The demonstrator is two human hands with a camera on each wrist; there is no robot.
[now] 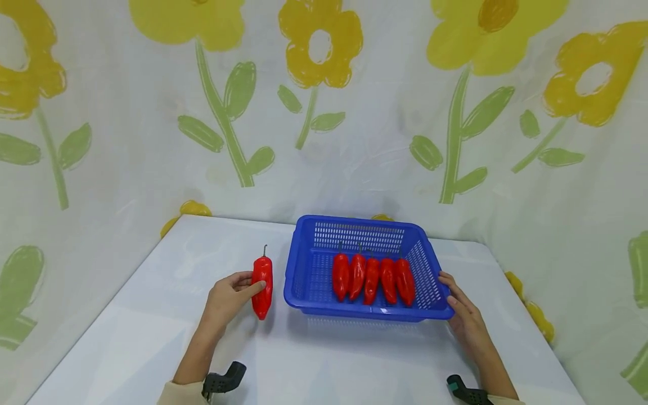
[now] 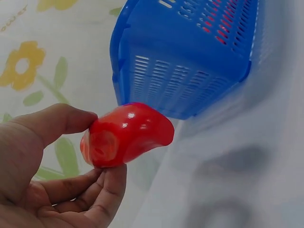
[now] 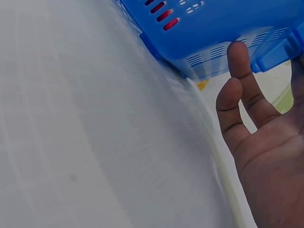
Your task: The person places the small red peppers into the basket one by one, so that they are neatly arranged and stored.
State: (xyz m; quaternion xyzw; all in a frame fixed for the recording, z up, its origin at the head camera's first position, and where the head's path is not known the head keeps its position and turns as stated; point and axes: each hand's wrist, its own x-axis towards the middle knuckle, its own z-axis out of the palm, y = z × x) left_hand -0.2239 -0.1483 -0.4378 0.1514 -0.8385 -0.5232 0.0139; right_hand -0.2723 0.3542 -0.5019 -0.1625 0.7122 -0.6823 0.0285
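A red chili pepper (image 1: 262, 287) with a thin stem at its top is pinched upright in my left hand (image 1: 230, 301), to the left of the blue basket (image 1: 354, 315). In the left wrist view the pepper (image 2: 137, 128) sits between thumb and fingers, its tip pointing away. My right hand (image 1: 468, 320) holds the basket's right rim near the front corner. The right wrist view has two bent fingers (image 3: 237, 59) of that hand by the basket's slotted side wall. Inside the basket, several red peppers (image 1: 372, 278) lie side by side, stems toward the back.
A white table (image 1: 142, 320) lies under the hands and basket. Behind it and along its sides hangs a pale cloth (image 1: 374, 140) printed with yellow flowers and green leaves. Dark straps (image 1: 223, 379) circle both wrists.
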